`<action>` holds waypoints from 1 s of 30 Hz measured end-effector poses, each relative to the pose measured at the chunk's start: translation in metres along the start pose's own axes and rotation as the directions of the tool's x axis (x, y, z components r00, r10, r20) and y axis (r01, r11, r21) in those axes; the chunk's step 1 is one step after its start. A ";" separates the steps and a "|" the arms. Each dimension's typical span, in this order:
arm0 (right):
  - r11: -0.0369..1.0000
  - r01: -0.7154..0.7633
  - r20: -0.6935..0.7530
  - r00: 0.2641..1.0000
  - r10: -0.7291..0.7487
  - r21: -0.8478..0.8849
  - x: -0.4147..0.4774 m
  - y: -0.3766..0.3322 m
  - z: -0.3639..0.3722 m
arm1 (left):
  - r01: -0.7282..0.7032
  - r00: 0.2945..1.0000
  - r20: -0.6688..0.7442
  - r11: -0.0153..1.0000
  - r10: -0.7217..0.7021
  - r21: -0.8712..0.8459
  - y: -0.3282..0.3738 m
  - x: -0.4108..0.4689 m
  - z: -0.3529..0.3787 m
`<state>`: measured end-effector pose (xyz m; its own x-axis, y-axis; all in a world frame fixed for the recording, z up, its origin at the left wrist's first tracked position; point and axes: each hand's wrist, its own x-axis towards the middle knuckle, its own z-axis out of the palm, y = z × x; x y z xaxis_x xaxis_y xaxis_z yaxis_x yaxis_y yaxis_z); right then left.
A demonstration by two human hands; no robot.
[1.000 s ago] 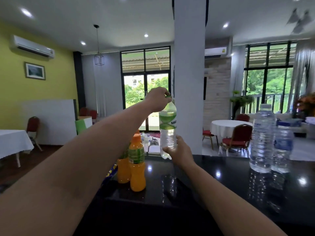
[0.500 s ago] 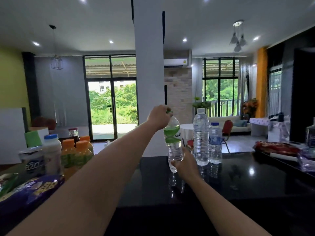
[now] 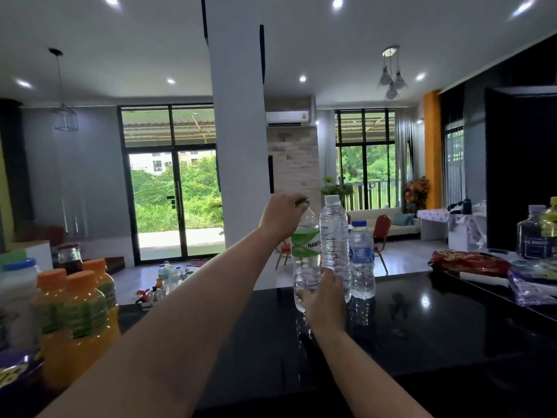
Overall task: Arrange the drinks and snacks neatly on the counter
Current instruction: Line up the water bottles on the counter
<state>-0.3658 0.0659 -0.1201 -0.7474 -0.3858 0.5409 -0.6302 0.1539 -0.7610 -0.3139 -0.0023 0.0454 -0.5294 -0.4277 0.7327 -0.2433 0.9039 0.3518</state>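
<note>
Hands grip bottle [image 3: 306,260]; left [image 3: 281,217] on cap [image 3: 302,202]; right [image 3: 324,300] seemingly at base.

Black glossy counter [image 3: 422,327], ceiling lights mirrored in it. Centre, far edge: tall water bottle [image 3: 334,236] upright, shorter blue-capped water bottle [image 3: 361,263] just right of it (green-label bottle [image 3: 306,245] to its left, base contact unclear). Left end: three orange juice bottles [image 3: 81,321] clustered, purple snack bag [image 3: 15,372] in front. Right end: red snack packet [image 3: 470,263], purple wrapper [image 3: 530,289].
</note>
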 end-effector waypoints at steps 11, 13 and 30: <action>1.000 -0.005 -0.041 0.999 0.005 -0.012 0.006 0.004 0.002 | -0.004 1.000 0.003 1.000 0.004 -0.029 0.002 0.007 0.005; 0.999 -0.001 -0.042 0.999 -0.001 -0.032 0.007 0.004 0.002 | -0.006 1.000 0.014 1.000 0.006 -0.009 0.002 0.009 0.005; 0.990 0.045 -0.042 0.998 -0.051 -0.132 -0.010 -0.010 -0.009 | 0.017 0.985 0.162 0.971 -0.057 0.238 -0.010 -0.022 -0.035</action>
<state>-0.3538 0.0760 -0.1149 -0.7222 -0.3543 0.5940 -0.6858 0.2552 -0.6816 -0.2716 -0.0024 0.0459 -0.6391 -0.4719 0.6074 -0.4392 0.8722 0.2155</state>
